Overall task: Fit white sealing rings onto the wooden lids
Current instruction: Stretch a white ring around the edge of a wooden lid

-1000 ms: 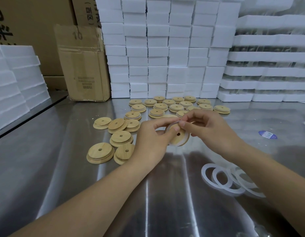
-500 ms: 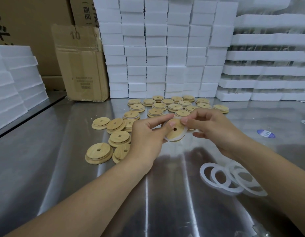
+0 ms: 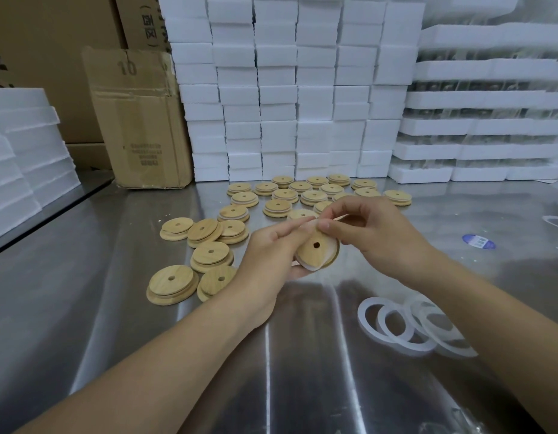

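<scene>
- The left hand (image 3: 271, 255) grips a round wooden lid with a centre hole (image 3: 315, 249), fingers curled under it and thumb at its top edge, holding it tilted above the shiny steel table (image 3: 115, 308).
- The right hand (image 3: 378, 233) pinches the lid's upper rim, where a white sealing ring (image 3: 305, 265) wraps the lid.
- A pile of loose white rings (image 3: 381, 322) lies near the held lid, to its lower right.
- Bare wooden lids (image 3: 173, 285) lie left of the held lid.
- More lids (image 3: 285, 195) sit behind it.

Left hand (image 3: 271, 255) and right hand (image 3: 378, 233) are hovering together mid-frame, curled fingers pinching one round wooden lid (image 3: 312, 257).
</scene>
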{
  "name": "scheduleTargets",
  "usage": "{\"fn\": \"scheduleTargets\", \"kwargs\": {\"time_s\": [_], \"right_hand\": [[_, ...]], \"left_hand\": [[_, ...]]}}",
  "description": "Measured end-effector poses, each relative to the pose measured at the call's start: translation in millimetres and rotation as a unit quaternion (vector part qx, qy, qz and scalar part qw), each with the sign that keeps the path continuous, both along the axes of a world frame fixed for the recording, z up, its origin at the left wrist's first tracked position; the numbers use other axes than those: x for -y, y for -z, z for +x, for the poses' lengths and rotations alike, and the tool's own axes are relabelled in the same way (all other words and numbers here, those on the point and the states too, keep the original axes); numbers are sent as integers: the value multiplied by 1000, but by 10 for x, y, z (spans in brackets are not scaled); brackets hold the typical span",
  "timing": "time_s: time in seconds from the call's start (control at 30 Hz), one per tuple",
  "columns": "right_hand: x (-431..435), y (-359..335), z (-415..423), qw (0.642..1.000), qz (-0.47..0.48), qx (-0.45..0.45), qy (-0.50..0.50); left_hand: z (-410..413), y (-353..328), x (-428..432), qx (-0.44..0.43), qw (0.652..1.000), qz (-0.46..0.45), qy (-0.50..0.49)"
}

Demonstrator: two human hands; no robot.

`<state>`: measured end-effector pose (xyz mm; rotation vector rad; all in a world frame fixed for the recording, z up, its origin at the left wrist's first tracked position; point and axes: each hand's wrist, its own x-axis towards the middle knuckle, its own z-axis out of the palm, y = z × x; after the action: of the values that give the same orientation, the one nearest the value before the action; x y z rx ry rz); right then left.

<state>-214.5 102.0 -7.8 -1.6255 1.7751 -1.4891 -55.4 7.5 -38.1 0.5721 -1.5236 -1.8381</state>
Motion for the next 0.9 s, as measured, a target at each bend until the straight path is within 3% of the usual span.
{"fn": "scheduleTargets", "kwargs": {"time_s": [0.23, 0.6, 0.9], "right_hand": [[6, -1, -20, 999, -27, 33, 16], [-29, -46, -91, 997, 41, 62, 28], [-61, -92, -54, 991, 72, 110, 41]], "left_hand": [[11, -1, 33, -22, 996, 70, 54], [38, 27, 39, -2, 999, -45, 30], [46, 19, 11, -41, 999, -14, 14]]}}
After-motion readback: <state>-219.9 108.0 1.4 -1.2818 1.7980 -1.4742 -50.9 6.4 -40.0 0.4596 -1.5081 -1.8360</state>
